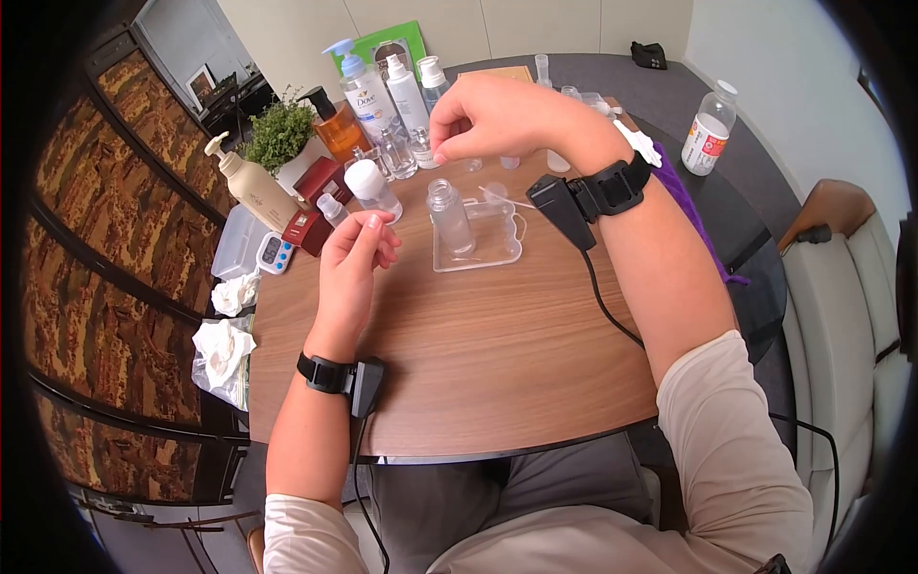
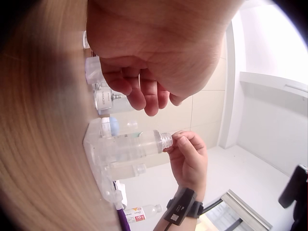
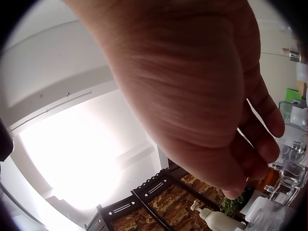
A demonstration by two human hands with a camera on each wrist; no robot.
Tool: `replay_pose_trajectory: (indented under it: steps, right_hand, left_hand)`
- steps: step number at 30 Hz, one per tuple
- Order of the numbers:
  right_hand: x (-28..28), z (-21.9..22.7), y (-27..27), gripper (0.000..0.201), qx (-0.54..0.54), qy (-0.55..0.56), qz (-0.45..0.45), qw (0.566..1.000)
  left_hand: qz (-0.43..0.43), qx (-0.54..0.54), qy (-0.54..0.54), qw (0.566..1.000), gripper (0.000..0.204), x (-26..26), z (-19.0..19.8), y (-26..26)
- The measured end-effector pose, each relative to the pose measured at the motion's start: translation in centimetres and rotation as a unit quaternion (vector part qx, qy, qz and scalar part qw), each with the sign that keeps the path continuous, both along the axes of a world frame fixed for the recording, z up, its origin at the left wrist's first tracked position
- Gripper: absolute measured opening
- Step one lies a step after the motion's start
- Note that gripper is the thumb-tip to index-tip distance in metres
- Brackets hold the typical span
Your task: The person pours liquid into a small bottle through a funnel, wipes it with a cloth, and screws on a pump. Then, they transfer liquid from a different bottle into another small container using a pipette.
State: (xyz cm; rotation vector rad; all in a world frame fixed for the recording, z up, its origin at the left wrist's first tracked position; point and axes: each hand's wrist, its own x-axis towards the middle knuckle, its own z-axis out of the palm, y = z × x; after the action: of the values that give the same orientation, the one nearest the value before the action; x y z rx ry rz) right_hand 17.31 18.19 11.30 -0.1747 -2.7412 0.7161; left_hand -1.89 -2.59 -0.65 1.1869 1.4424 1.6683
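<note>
An uncapped clear bottle (image 1: 455,228) with a threaded neck stands on a shallow clear plastic tray (image 1: 502,260). Over and behind its mouth hangs my right hand (image 1: 507,117), fingers loosely bent downward; nothing shows in its grasp in the right wrist view. In the left wrist view the right hand's fingertips overlap the bottle's neck. To the left of the tray my left hand (image 1: 352,263) is raised, its fingers loosely curled with nothing in them. Just beyond it stand a white-capped bottle (image 1: 368,184) and a small clear-topped bottle (image 1: 331,209).
Pump bottles, including a Dove one (image 1: 368,100), small glass bottles (image 1: 398,158) and a potted plant (image 1: 280,139) crowd the back left. A timer (image 1: 274,253) and crumpled tissues (image 1: 225,349) lie along the left edge. A labelled bottle (image 1: 710,129) stands at the right.
</note>
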Motion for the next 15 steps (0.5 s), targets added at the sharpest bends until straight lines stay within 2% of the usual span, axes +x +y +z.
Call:
replay_pose_trajectory:
  steps: [5,13,15]
  right_hand:
    - [-0.3,-0.5,0.6,0.024,0.017,0.05,0.018,0.998]
    - [0.4,0.2,0.8,0.021,0.026,0.03,-0.032,0.999]
    - [0.3,-0.1,1.3,0.02,0.04,0.024,-0.038,0.998]
  left_hand:
    - [0.002,0.0,-0.003,1.0,0.027,-0.1,-0.1,0.0]
    - [0.019,0.0,-0.009,1.0,0.025,0.0,0.0,0.1]
    - [0.014,0.004,-0.004,1.0,0.018,-0.1,-0.1,0.2]
